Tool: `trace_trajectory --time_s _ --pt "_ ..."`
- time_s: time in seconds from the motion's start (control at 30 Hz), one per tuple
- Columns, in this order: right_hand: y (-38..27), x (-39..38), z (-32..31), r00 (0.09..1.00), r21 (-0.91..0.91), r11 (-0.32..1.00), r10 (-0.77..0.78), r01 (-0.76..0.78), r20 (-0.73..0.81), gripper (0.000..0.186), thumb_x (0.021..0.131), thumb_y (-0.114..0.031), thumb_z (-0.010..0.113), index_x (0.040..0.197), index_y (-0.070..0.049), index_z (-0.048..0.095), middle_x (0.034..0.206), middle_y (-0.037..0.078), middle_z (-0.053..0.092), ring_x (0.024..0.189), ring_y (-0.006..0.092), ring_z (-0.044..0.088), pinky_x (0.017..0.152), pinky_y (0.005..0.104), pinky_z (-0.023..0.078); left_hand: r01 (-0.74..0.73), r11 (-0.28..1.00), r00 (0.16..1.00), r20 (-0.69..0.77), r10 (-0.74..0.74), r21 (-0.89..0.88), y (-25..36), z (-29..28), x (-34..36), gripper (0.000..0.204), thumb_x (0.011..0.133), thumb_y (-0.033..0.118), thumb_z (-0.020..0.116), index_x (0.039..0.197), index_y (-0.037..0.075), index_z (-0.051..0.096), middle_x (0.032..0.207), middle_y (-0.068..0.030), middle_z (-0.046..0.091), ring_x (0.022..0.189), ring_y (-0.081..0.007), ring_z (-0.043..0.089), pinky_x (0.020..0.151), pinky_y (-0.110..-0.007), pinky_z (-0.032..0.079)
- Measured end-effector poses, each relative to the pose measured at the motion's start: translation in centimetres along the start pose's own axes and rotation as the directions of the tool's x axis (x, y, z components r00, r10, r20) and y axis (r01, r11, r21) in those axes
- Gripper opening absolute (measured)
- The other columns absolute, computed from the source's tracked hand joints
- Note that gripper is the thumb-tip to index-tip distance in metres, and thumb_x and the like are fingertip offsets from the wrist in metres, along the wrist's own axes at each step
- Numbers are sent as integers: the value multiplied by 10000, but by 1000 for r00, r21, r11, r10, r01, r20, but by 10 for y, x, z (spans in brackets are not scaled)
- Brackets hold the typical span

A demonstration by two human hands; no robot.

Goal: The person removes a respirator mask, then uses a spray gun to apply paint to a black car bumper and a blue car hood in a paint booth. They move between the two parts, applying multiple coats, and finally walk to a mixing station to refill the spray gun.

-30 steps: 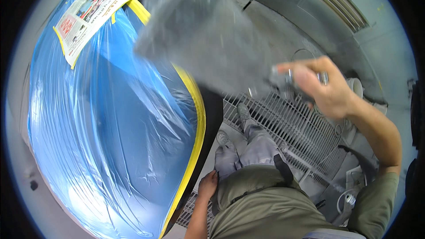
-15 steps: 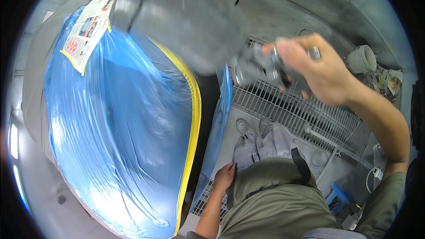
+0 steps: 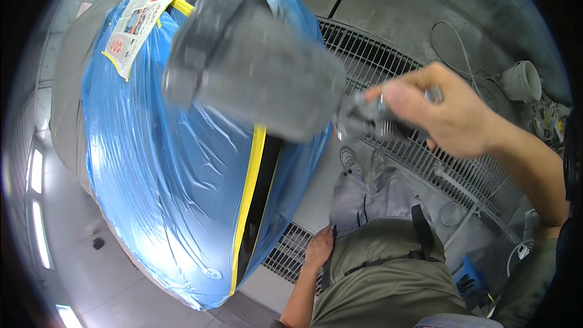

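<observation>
My right hand is closed around the grip of a spray gun, raised in front of me. The gun has shiny metal fittings and a large grey cup, blurred by motion. Beyond the cup stands a vehicle panel wrapped in blue plastic film. Yellow tape edges the film beside a bare black strip. Down at my hip, my left hand is closed against the side of my clothes; what its fingers hold, if anything, is hidden.
Newspaper is taped over the film's upper part. Metal floor grating runs beneath and past my feet. A whitish bucket stands at the far right, near a hose. A blue container sits low on the right.
The spray gun and my right hand have moved slightly down and to the right in the picture. The view has shifted, showing more of the black strip's film-covered far side. My left hand stays at my hip.
</observation>
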State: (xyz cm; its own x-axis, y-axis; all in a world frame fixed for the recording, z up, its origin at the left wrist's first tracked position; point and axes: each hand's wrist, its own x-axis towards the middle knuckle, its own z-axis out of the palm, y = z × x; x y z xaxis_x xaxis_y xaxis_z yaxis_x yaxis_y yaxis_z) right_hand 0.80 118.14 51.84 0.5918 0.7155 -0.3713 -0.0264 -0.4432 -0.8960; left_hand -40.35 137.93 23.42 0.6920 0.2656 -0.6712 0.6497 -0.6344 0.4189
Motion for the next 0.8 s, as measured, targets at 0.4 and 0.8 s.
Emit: trace_trajectory --time_s 0.4,0.8 --pt "3 18 16 900 -125 970 -240 208 -364 570 1091 -525 503 1266 -41 748 560 -42 527 421 41 451 446 210 371 -536 831 824 -120 553 147 86 -138 -14 279 942 80 690 1213 12 688 1243 -156 714 1133 -365 671 988 -463 534" --pt "-22 33 66 821 -287 942 -301 176 -485 525 1079 -455 571 1114 22 787 890 103 771 858 153 701 859 298 533 -586 808 808 121 577 59 42 -133 -22 298 995 162 667 1256 18 682 1247 -165 712 1170 -362 662 1035 -442 514"
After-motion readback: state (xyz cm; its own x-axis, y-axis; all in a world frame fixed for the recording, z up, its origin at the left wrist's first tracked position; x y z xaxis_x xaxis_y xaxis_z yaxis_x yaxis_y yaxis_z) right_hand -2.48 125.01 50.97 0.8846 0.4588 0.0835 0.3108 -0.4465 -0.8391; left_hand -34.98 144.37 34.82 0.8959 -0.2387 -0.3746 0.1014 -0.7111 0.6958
